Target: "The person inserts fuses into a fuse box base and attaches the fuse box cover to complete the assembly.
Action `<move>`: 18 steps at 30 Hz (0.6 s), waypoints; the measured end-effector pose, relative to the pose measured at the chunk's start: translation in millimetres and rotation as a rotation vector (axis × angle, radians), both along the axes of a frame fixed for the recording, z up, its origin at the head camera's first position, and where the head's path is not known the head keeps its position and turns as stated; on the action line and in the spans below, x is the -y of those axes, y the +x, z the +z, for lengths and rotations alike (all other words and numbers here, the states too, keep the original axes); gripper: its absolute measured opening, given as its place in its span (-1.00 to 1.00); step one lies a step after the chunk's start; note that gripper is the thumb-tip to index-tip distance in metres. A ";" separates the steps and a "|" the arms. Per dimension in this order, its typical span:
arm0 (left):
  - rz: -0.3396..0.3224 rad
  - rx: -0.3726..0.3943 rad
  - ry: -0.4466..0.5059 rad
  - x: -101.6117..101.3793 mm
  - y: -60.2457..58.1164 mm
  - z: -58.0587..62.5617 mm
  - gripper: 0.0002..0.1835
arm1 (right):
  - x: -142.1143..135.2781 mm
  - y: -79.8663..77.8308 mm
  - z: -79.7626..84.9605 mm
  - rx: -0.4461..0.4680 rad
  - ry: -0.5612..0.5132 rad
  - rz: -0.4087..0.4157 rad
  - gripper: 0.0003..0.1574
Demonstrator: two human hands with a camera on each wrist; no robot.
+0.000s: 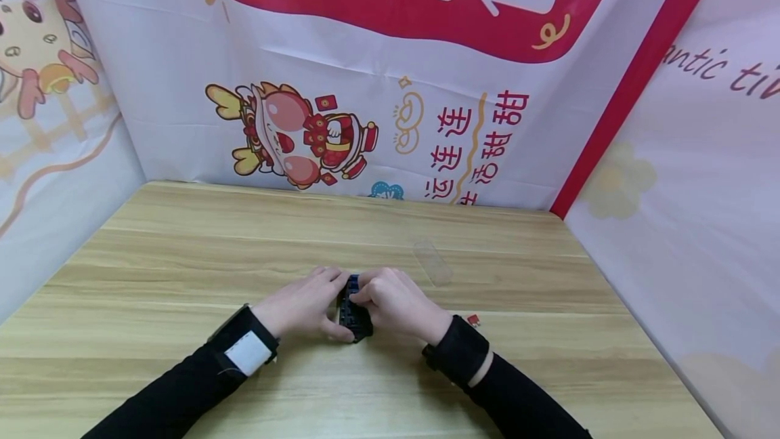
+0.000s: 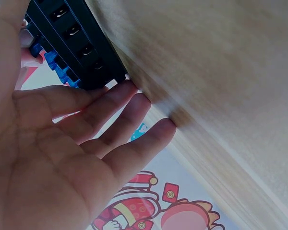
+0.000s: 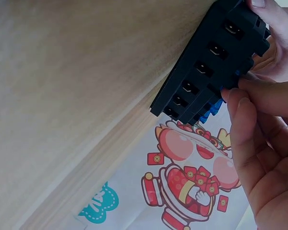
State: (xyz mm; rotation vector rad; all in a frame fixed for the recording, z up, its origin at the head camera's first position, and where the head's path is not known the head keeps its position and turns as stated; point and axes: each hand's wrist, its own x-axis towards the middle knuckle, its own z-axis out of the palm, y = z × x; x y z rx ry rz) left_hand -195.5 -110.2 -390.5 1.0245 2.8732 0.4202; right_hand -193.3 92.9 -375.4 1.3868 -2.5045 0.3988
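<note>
A black fuse box (image 1: 355, 318) rests on the table between both hands, its long side running away from me. Slots with metal contacts line its sides, and blue fuses (image 2: 61, 71) stick up from its top. My left hand (image 1: 307, 303) holds the box from the left, thumb at the near end and fingers toward the far end. From the right, my right hand (image 1: 396, 300) pinches a small blue fuse (image 3: 224, 94) between thumb and forefinger at the box's top. The fingertips hide most of that fuse.
A clear plastic cover (image 1: 432, 263) lies on the wooden table (image 1: 213, 242) beyond my right hand. Beside the right wrist is a small red piece (image 1: 473, 320), probably another fuse. Printed cloth walls (image 1: 378, 46) border the table at the back and sides.
</note>
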 end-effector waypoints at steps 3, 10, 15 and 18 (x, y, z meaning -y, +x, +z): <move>-0.002 0.001 0.005 0.1 0.3 0.2 -0.02 | 0.0 -0.4 -0.2 0.002 0.002 -0.003 -0.77; 0.008 0.004 -0.004 -0.9 -0.4 0.5 0.00 | -0.5 0.0 0.1 0.001 0.015 -0.012 -0.75; 0.004 0.009 0.004 -0.6 -0.5 -0.3 0.00 | -1.0 0.6 1.1 0.010 0.014 -0.008 -0.77; -0.003 0.004 0.012 0.0 -0.8 -0.7 -0.01 | -0.8 0.2 1.0 0.005 0.012 -0.003 -0.79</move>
